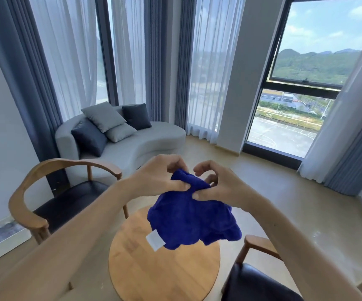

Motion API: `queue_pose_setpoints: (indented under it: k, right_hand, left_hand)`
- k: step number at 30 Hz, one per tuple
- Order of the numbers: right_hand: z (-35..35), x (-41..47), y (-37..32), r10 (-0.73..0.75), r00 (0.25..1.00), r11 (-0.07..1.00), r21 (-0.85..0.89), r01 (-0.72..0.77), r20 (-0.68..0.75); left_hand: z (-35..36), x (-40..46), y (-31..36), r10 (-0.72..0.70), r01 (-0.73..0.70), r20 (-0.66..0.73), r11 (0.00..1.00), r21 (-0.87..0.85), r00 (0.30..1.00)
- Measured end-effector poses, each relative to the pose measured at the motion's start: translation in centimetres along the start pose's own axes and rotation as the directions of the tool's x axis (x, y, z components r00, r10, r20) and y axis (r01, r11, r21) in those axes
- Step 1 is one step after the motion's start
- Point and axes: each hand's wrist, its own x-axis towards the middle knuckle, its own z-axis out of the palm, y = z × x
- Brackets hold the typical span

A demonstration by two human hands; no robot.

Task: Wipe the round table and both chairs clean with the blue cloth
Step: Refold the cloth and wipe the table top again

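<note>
The person holds the blue cloth [188,220] in the air above the round wooden tabletop [154,270], and the cloth does not touch it. The left hand [162,177] pinches the top edge of the cloth between thumb and fingers. The right hand [214,185] pinches the same edge just beside it. The cloth hangs down crumpled, with a white label [155,241] at its lower edge. One wooden chair [52,196] with a dark seat stands left of the tabletop, another chair [260,276] at the right. A grey sofa [132,142] with cushions stands behind.
</note>
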Motion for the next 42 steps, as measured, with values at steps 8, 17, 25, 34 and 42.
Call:
queue_pose_setpoints:
  k: [8, 17, 25, 34, 42]
  right_hand:
    - [-1.1, -1.6, 3.4, 0.079, 0.988, 0.979, -0.196, -0.052, 0.132]
    - [-1.0, -0.4, 2.2, -0.024, 0.999, 0.969, -0.245, 0.012, -0.045]
    - [1.1, -0.5, 2.2, 0.021, 0.984, 0.948, -0.308, -0.075, -0.177]
    - [6.1, -0.8, 1.9, 0.183, 0.943, 0.901, -0.337, -0.274, -0.278]
    - [5.8, -1.1, 2.5, 0.171, 0.982, 0.902, -0.387, -0.188, -0.078]
  left_hand:
    - [-1.9, -1.1, -2.6, -0.05, 0.051, 0.008, 0.996, -0.067, 0.999]
    - [-1.1, -2.1, -3.3, -0.153, 0.124, 0.078, 0.949, 0.292, 0.985]
    - [3.4, -2.9, -5.0, -0.222, 0.209, -0.001, 0.916, 0.344, 0.975]
    - [7.5, -1.1, -3.0, -0.619, 0.586, -0.211, 0.785, -0.201, 0.756]
    - [7.9, -1.6, -2.4, -0.729, 0.579, -0.005, 0.547, -0.604, 0.684]
